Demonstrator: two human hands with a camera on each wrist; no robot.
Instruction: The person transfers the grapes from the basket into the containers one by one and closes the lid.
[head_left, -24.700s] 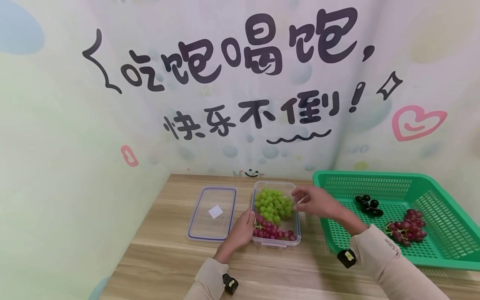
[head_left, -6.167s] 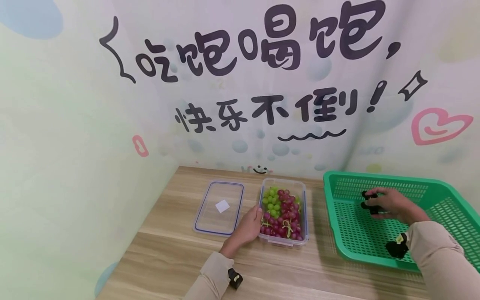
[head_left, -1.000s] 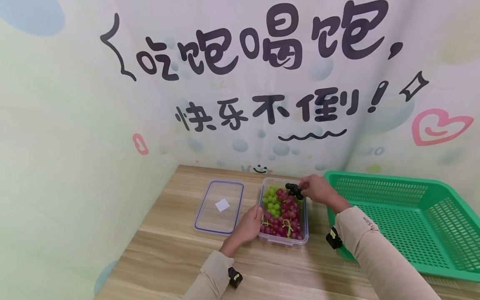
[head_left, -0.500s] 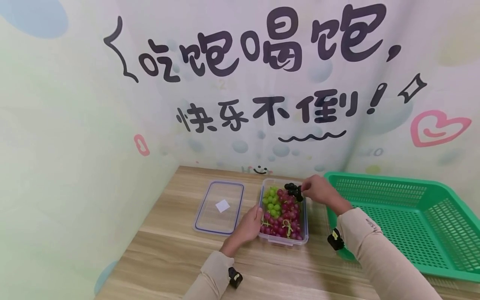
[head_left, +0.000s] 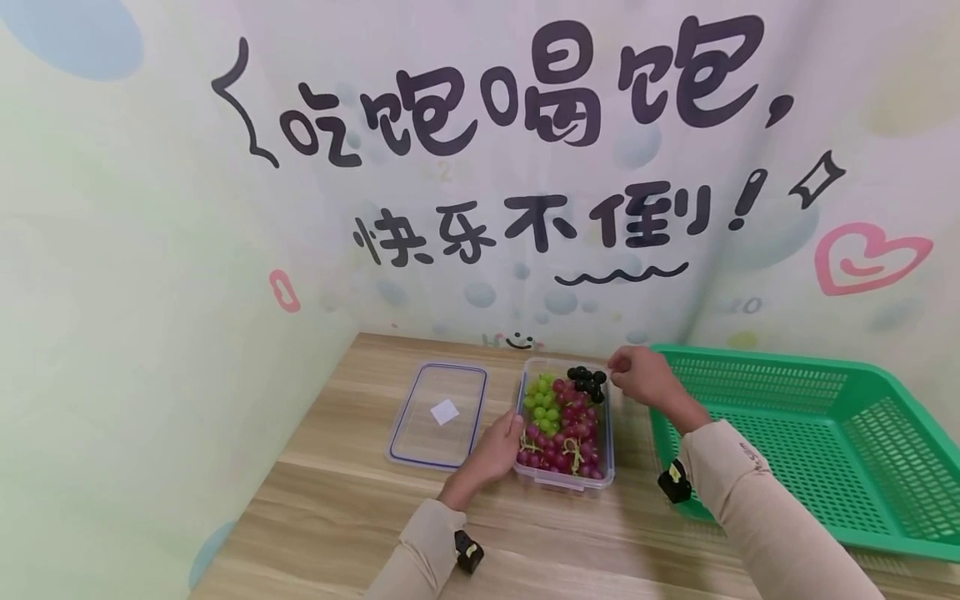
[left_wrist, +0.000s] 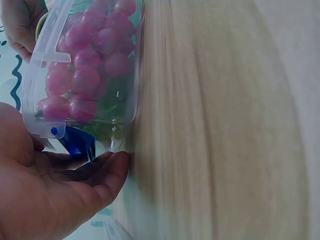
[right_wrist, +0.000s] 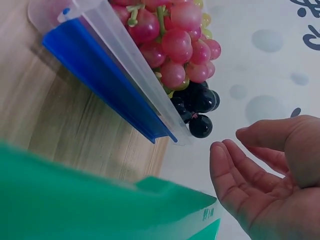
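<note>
A clear plastic food container (head_left: 564, 480) holds green grapes (head_left: 542, 407), red grapes (head_left: 564, 446) and a small bunch of black grapes (head_left: 588, 382) at its back right corner. My left hand (head_left: 495, 448) grips the container's left side, thumb by the rim and fingers beside a blue latch (left_wrist: 77, 142); part of its hold is hidden. Just past the back right corner, my right hand (head_left: 643, 379) hovers apart from the black grapes. In the right wrist view, its bent fingers (right_wrist: 227, 172) and thumb hold nothing.
A clear lid (head_left: 437, 442) with a blue seal and a white paper square (head_left: 445, 412) lies left of the container. On the right stands a green perforated basket (head_left: 795, 533), with no fruit visible inside. A printed cloth wall (head_left: 480, 317) borders the table's back.
My right hand has let go of the black grapes, which now lie in the container, and has drawn slightly right. Earlier, it took them from the green basket. My left hand stays at the container.
</note>
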